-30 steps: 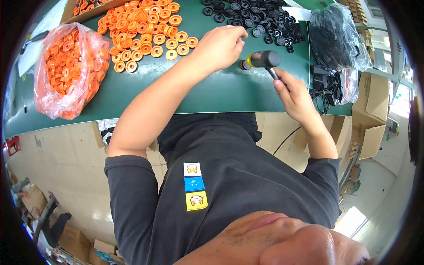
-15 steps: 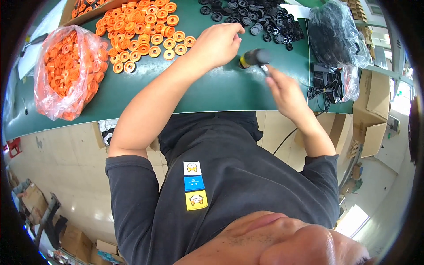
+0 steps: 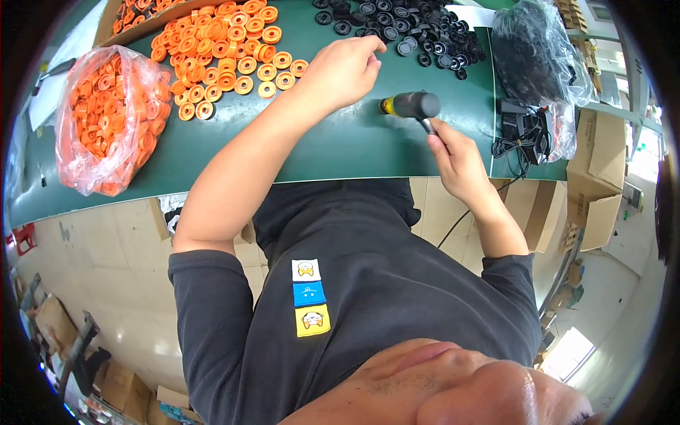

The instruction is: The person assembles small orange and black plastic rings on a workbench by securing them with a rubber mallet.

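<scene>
In my right hand [image 3: 460,157] is a rubber mallet [image 3: 414,105], its dark handle gripped and its black head over the table, a yellow band toward the head's left end. My left hand [image 3: 348,69] rests farther forward at the near edge of the black round caps [image 3: 404,25]. Its fingers are curled in, the index finger bent forward; whatever they hold, if anything, is hidden. To the left of that hand lie many orange wheel-like discs [image 3: 212,49], a few with a dark rim beneath. The green table [image 3: 347,152] lies under both hands.
A clear bag of orange discs [image 3: 113,117] stands at the table's left. A cardboard box [image 3: 131,34] of orange and black parts sits at the far left. On the right are a plastic bag of black parts [image 3: 531,53], a black adapter with cables [image 3: 523,134] and an open carton [image 3: 595,177].
The mallet, blurred before, now shows sharply and sits slightly lower, its head tilted a little differently. My left hand stays by the black caps with its fingers still curled.
</scene>
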{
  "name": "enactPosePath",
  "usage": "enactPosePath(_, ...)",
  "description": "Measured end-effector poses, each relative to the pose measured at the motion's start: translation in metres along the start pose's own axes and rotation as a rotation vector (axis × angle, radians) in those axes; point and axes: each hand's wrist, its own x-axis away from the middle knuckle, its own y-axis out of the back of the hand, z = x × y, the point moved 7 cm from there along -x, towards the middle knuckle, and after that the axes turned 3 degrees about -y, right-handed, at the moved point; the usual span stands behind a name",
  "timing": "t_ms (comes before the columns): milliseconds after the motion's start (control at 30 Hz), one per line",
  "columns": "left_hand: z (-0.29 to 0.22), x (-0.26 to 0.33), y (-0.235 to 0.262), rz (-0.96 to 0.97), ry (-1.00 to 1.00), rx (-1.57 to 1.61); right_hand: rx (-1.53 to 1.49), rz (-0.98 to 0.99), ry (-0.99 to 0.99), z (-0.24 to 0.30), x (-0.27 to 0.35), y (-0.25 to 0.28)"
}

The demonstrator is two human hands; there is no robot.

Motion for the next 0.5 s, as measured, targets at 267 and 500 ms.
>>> enactPosePath(267,-0.002,-0.002,-0.003,0.017,-0.001,-0.037,0.014,-0.068,0.038,0.0,0.001,0.012)
enactPosePath(500,-0.002,-0.003,0.001,-0.009,0.009,-0.014,0.005,-0.205,0.075,-0.004,-0.001,0.015)
